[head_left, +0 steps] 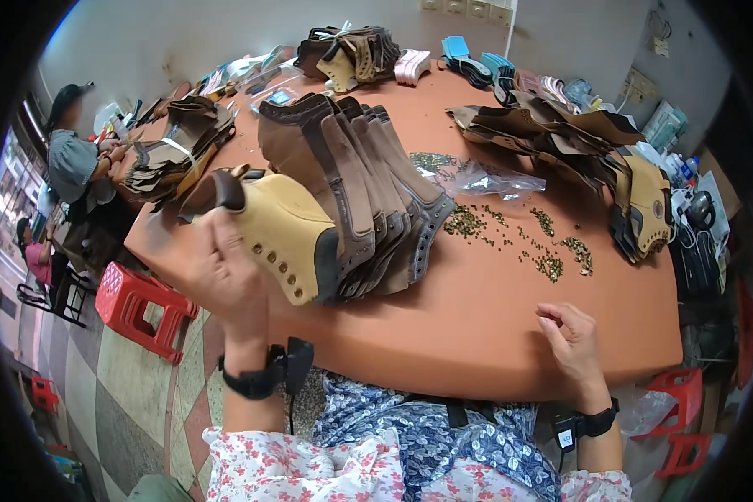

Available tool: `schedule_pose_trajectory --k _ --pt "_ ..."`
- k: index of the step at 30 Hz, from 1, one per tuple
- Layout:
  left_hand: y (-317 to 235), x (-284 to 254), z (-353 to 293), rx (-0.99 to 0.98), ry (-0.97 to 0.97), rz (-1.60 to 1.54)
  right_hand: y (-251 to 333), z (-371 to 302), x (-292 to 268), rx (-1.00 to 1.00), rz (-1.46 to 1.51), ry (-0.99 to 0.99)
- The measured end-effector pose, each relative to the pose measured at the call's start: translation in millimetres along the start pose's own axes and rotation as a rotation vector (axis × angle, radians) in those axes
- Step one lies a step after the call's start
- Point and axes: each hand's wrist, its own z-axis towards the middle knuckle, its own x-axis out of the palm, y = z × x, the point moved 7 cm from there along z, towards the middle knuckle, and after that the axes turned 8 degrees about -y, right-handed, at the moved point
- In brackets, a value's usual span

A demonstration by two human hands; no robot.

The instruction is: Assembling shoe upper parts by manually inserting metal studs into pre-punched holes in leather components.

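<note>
My left hand (230, 272) is closed at the upper edge of a tan shoe upper (289, 219), its fingers pressed together by the dark brown padded collar. A row of metal eyelets runs down this piece, and its dark end leans by a stack of brown shoe uppers (356, 188). Over the front right of the table, my right hand (573, 339) has its thumb and fingers drawn together. Anything in that pinch is too small to make out. Beyond it lie loose brass-coloured eyelets (550, 268) in scattered little heaps.
An orange-brown table (443, 335) carries more upper stacks at the left (171, 146), back (351, 54) and right (552, 134). A clear plastic bag (502, 180) lies mid-table. Red stools (142, 309) stand on the floor. Another person (79, 159) works at the far left.
</note>
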Motion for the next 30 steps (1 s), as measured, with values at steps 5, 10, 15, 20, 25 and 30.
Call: schedule_pose_trajectory --k 5,10,15,20,25,30 --pt "-91.7 -40.7 -17.0 0.106 -0.006 -0.078 68.9 -7.4 7.9 -0.321 0.089 0.055" --pt "-144.1 -19.2 -53.0 0.175 0.312 -0.440 134.4 -31.7 14.2 -0.688 0.149 0.031" --pt "-166.5 9.2 -71.3 -0.023 0.551 -0.741 97.5 -50.5 11.8 -0.635 0.218 -0.198" --pt "-178.8 44.9 -98.0 0.001 0.802 -0.740 79.8 -61.0 -10.9 -0.456 0.160 -0.169" --pt "-169.7 77.7 -132.7 -0.155 1.026 -0.727 16.4 -70.5 -23.3 -0.018 0.289 -0.246" --pt "-153.2 72.9 -161.4 -0.665 1.327 -0.794 8.7 -82.8 -33.8 0.220 0.377 -0.317"
